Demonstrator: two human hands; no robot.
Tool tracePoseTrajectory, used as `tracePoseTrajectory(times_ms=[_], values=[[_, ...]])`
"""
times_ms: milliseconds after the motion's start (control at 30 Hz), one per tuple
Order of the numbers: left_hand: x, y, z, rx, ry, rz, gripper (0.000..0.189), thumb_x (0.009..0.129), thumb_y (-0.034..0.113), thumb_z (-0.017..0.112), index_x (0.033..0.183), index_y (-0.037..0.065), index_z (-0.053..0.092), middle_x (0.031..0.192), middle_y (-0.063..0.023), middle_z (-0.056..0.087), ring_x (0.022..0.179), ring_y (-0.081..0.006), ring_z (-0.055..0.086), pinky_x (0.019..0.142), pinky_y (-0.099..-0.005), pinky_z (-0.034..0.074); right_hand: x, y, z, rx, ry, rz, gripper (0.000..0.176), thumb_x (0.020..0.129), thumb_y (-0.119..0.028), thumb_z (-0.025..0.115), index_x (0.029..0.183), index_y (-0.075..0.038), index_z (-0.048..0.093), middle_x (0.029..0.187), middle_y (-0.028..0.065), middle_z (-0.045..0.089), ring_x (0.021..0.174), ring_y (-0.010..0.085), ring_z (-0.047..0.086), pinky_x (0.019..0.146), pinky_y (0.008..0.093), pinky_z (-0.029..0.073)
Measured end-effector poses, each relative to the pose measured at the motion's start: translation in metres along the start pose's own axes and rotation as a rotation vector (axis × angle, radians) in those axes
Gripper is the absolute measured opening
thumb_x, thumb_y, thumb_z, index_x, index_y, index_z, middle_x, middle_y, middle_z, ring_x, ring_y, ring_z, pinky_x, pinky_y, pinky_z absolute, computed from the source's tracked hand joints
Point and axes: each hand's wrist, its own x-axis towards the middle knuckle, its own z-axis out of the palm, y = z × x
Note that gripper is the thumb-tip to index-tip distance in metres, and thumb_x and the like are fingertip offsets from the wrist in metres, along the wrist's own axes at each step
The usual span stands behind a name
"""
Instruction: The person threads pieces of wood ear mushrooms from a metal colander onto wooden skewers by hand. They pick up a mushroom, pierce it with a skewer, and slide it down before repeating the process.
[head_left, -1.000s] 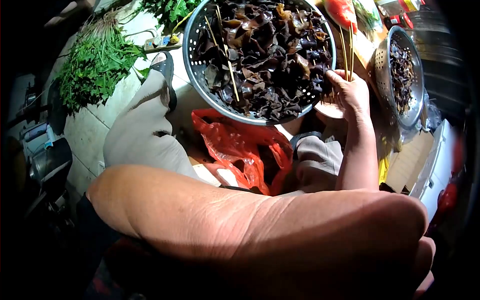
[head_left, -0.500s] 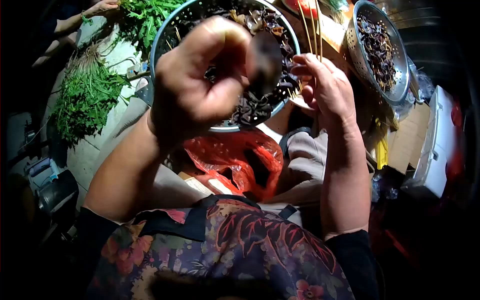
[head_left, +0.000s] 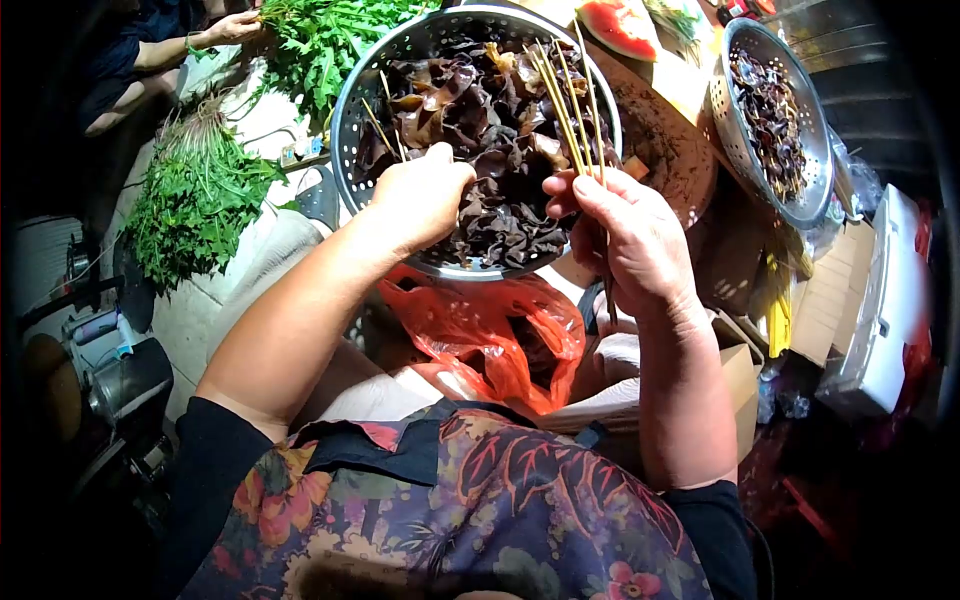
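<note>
Left hand (head_left: 420,195) curled into black fungus (head_left: 485,110) in colander (head_left: 347,125), grasp hidden. Right hand (head_left: 630,235) clenches skewers (head_left: 565,95), tips toward 12 o'clock. Red bag (head_left: 490,330) at 6 o'clock; greens (head_left: 195,190) on floor (head_left: 185,320), 9 o'clock.

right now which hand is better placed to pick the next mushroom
Left, probably: the left hand rests on the mushrooms inside the colander, while the right hand is shut on a bunch of skewers at its rim.

Pale floor tiles (head_left: 192,305) lie at left, bearing leafy greens (head_left: 195,195). A red bag (head_left: 490,330) sits centre. A cardboard box (head_left: 741,372) and white box (head_left: 888,305) stand right. Light falls bright; edges are dark.
</note>
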Motion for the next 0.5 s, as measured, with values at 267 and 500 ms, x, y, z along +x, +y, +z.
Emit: tracePoseTrajectory(times_ms=[267, 500], values=[[0.014, -0.015, -0.005, -0.115, 0.123, -0.038, 0.02, 0.079, 0.016, 0.053, 0.095, 0.007, 0.062, 0.085, -0.0088, 0.061, 0.075, -0.024, 0.059, 0.066, -0.0333, 0.049, -0.003, 0.002, 0.0, 0.079, -0.07, 0.039, 0.022, 0.088, -0.023, 0.055, 0.096, -0.003, 0.062, 0.075, -0.0002, 0.058, 0.052, 0.0038, 0.045, 0.047, 0.0173, 0.036], [0.01, 0.001, -0.056, -1.632, 0.085, -0.427, 0.02, 0.084, 0.008, 0.055, 0.102, 0.002, 0.058, 0.077, -0.0031, 0.06, 0.064, -0.0116, 0.059, 0.057, -0.0243, 0.05, -0.008, 0.002, 0.011, 0.044, -0.11, 0.169, 0.02, 0.089, -0.021, 0.053, 0.1, -0.006, 0.059, 0.068, 0.0009, 0.057, 0.048, 0.0061, 0.049, 0.044, 0.0175, 0.038]])
